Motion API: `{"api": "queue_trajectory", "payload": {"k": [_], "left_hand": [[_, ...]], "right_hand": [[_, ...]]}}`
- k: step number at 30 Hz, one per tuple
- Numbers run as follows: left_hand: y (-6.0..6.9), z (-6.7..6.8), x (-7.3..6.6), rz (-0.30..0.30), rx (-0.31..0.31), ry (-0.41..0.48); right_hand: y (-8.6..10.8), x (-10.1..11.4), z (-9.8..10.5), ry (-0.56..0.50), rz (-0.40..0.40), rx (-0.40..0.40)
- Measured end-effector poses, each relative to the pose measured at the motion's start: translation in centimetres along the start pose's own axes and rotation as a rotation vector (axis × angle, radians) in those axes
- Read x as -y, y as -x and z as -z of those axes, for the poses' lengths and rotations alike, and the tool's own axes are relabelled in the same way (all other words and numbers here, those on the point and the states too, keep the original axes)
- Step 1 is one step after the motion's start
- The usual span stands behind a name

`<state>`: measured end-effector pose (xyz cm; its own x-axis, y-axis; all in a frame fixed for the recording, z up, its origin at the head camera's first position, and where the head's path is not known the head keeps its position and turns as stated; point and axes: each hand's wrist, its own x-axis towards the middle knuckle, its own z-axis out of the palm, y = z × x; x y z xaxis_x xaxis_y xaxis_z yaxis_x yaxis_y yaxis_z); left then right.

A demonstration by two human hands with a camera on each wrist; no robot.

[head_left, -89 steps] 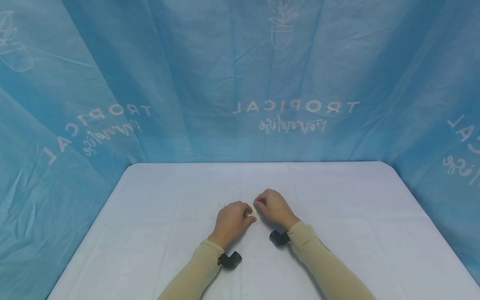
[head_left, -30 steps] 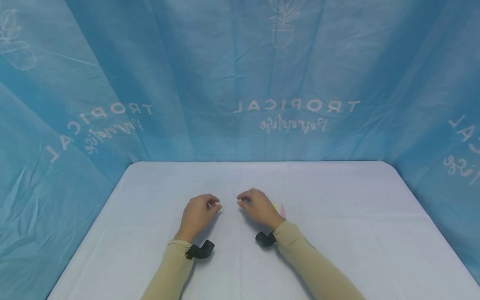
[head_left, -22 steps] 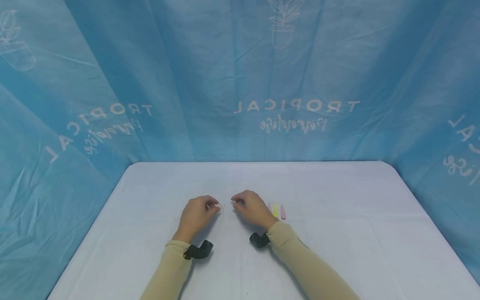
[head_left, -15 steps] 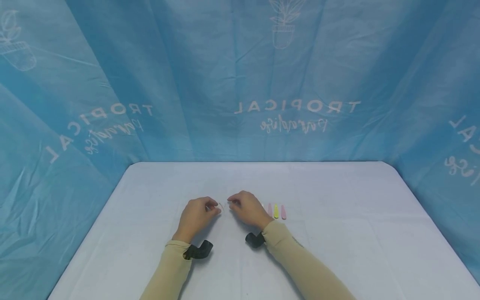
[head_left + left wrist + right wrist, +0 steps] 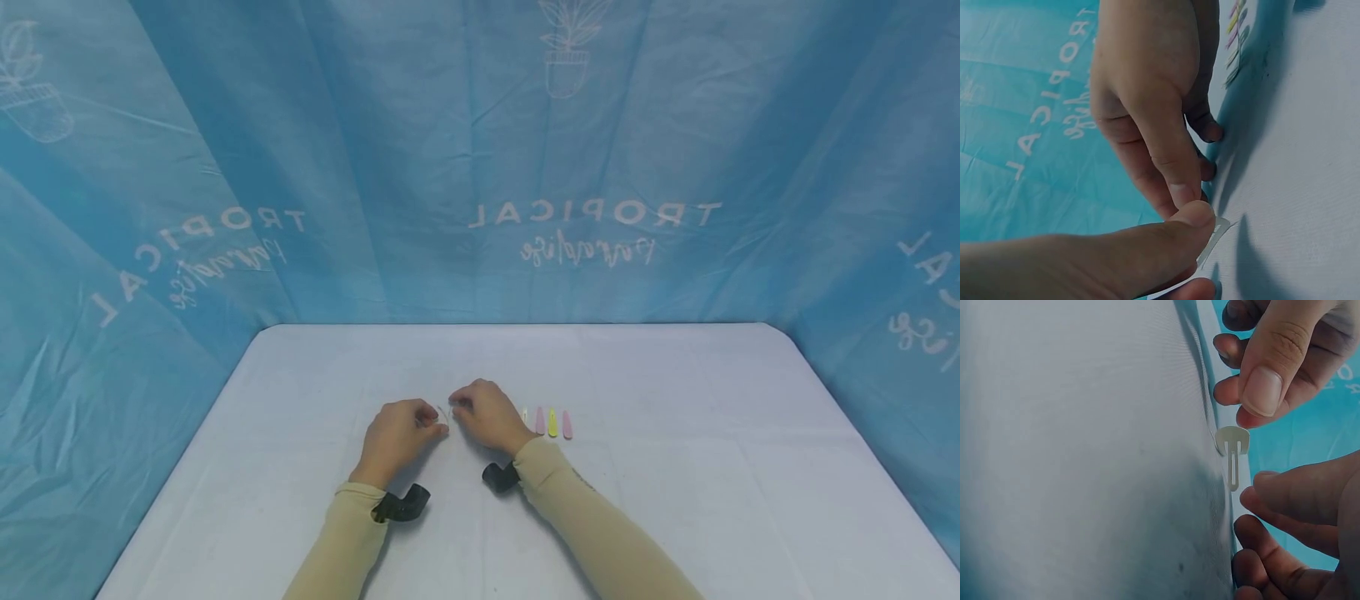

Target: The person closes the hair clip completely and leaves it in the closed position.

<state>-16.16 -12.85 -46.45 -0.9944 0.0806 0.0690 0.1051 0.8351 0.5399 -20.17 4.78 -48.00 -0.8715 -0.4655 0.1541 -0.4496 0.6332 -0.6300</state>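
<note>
A pale snap hair clip (image 5: 1233, 459) with a slotted tongue lies between the hands, most clearly seen in the right wrist view. Its wide end meets the fingertips of my left hand (image 5: 396, 435), which seems to pinch it. In the left wrist view the left thumb covers part of this clip (image 5: 1212, 240). My right hand (image 5: 489, 417) is just to the right, fingers bent, its thumb and index finger close to the clip's narrow end. Nothing shows between those right fingertips; whether they touch the clip is unclear.
Beyond the right wrist lies a row of hair clips: a pale one (image 5: 525, 414), a pink one (image 5: 540, 421), a yellow one (image 5: 552, 422) and another pink one (image 5: 567, 425). A white cloth covers the table (image 5: 675, 483); blue curtains (image 5: 420, 167) enclose it.
Both hands have moved left from the table's middle. Over the last second the right hand has come closer to the left, uncovering the row of clips. The left hand barely shifted.
</note>
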Motion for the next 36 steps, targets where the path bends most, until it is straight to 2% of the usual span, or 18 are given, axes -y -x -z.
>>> {"api": "queue_trajectory", "payload": {"k": [20,36], "left_hand": [[-0.1,-0.8,-0.1,-0.009,-0.028,-0.027],[-0.2,-1.2,-0.1,-0.014,-0.012,-0.042]], "right_hand": [[0.0,0.1,-0.2,-0.016,-0.040,0.024],[0.0,0.1,-0.1,0.007,-0.051,0.036]]}}
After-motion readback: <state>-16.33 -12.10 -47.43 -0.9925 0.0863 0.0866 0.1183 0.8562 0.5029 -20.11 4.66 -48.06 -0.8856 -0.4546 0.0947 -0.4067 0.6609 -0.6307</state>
